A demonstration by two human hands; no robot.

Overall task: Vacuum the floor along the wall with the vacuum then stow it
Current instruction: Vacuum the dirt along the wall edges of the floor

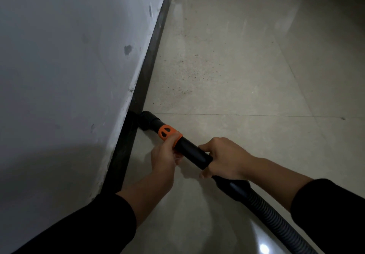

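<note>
Down by the wall (59,56), vacuum nozzle (146,119) tucked against the dark skirting (152,56). Left hand (165,160) pinching the orange collar (167,131), right hand (225,157) clamped round the black wand (194,153). Rigid, probably light, best held right there. Floppy ribbed hose (276,221) trailing right.

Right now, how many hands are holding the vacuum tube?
2. The left hand grips the vacuum tube at its orange collar, near the wall; the right hand grips it further back, just before the ribbed hose.

Scuffed white wall (69,56), black skirting (156,42), dusty tiled floor (237,66).
</note>
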